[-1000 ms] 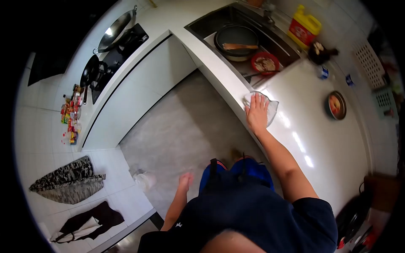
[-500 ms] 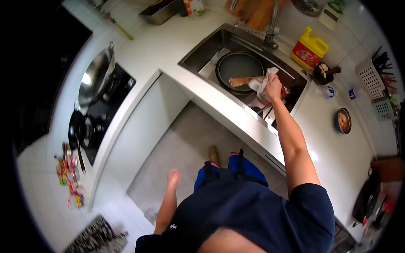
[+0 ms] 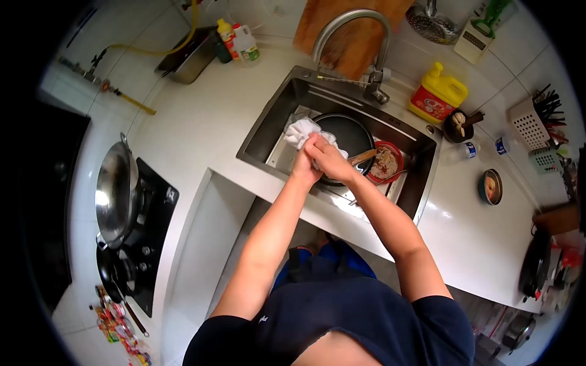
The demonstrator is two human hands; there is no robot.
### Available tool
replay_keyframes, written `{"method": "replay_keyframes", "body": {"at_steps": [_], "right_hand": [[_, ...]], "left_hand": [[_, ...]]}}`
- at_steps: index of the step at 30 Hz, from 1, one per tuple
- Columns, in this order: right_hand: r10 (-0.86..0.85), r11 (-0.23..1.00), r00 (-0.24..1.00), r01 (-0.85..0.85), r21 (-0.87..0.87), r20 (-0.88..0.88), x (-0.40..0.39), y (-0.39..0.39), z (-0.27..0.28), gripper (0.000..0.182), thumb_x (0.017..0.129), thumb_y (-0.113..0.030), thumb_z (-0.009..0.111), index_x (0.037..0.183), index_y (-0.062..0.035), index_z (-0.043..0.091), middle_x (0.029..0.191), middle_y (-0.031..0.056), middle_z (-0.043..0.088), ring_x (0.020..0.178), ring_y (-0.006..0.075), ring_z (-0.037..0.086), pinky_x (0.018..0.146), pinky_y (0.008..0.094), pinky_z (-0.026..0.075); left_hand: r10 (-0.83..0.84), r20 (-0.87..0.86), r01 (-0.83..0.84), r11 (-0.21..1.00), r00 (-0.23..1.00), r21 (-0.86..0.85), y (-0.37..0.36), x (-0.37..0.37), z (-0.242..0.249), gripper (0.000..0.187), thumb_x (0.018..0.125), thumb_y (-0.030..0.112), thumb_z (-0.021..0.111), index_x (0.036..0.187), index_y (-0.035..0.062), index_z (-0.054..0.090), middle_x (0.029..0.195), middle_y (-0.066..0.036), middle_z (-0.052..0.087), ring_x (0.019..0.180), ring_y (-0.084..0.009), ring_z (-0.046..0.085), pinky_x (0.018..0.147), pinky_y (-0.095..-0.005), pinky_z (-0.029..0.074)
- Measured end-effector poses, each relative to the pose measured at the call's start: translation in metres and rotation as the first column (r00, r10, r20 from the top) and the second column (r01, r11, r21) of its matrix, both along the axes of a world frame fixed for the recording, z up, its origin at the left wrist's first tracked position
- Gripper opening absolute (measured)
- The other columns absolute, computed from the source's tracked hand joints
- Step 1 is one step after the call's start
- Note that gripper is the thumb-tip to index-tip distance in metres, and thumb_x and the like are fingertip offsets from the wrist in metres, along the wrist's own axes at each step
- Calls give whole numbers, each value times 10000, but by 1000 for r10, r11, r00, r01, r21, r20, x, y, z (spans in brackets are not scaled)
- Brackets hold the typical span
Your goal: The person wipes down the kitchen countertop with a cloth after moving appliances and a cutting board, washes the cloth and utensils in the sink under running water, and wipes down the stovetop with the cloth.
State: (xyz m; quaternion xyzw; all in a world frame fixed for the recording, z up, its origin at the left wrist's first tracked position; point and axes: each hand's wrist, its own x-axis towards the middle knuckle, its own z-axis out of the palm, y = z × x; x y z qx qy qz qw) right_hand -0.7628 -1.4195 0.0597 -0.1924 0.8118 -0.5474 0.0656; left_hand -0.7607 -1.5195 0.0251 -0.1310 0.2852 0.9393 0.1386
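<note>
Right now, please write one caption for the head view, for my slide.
Both hands grip a white cloth over the sink, above a dark pan.

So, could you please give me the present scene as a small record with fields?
left hand: gripping white cloth
right hand: pressed against the left, on the same cloth
cloth: bunched, above the sink
in sink: dark round pan; red bowl of food; wooden utensil at the pan's edge
behind sink: faucet, yellow jug
stove: wok, small black pan
</note>
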Motion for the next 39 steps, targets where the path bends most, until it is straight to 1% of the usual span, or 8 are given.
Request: {"method": "replay_keyframes", "body": {"at_steps": [3,6,16,26,29,32,36,39], "right_hand": [[-378,890,914,402,-214,146,-49,33,-25,256,818,-217,601,969,-26,680,851,135,689,823,189,663,742,303,500],[-721,690,688,724,4,-80,-107,98,-35,443,806,-285,619,1142,2,589,1064,226,623,987,354,602,859,383,462],[-649,600,725,674,430,-232,-189,134,-41,616,760,-423,653,1118,73,578,1053,278,607,1032,385,575,886,420,450],[-833,530,530,847,-50,158,-189,158,-100,527,787,-191,592,1254,27,483,1111,214,612,1030,319,596,905,382,438],[-962,272,269,959,77,52,-157,92,-81,536,790,-168,593,1278,11,463,1089,189,611,1002,271,591,883,347,441],[-698,470,499,860,-198,514,-124,9,-54,403,800,-119,597,1177,3,520,922,105,609,787,179,577,680,310,483],[-57,216,611,780,-588,789,-141,-58,-57,192,890,-122,510,1040,-15,565,843,90,615,691,183,591,635,300,507],[17,130,507,853,-505,862,-159,-81,-47,170,922,-118,456,954,2,572,813,113,609,666,193,582,621,293,514]], "left_hand": [[12,154,-21,998,988,62,-16,-20,5,380,891,307,503,1199,85,520,1173,-102,581,1100,-270,547,952,-456,431],[1,151,-9,999,989,50,-37,-39,13,412,886,285,490,1230,57,497,1206,-131,565,1119,-316,536,974,-493,406],[-248,193,221,963,949,152,-46,-81,23,606,872,582,448,1236,101,494,1184,-95,568,1101,-308,534,973,-490,393],[-400,241,325,898,884,297,-55,-113,-4,577,877,546,452,1231,92,503,1204,-104,563,1115,-318,523,998,-502,358],[-365,283,288,917,887,277,-55,-123,-13,529,893,501,442,1228,99,515,1208,-107,568,1121,-322,523,1013,-509,345],[-309,329,264,948,892,176,-59,-130,-20,462,903,466,433,1165,100,539,1127,-99,602,1047,-309,563,970,-495,393],[-279,310,272,960,909,66,-71,-145,-37,348,932,394,395,1047,109,558,997,-74,629,931,-266,607,870,-442,473],[-196,251,209,977,948,-28,-75,-143,-16,326,948,356,365,1040,104,550,1005,-50,612,969,-229,586,889,-388,457]]}}
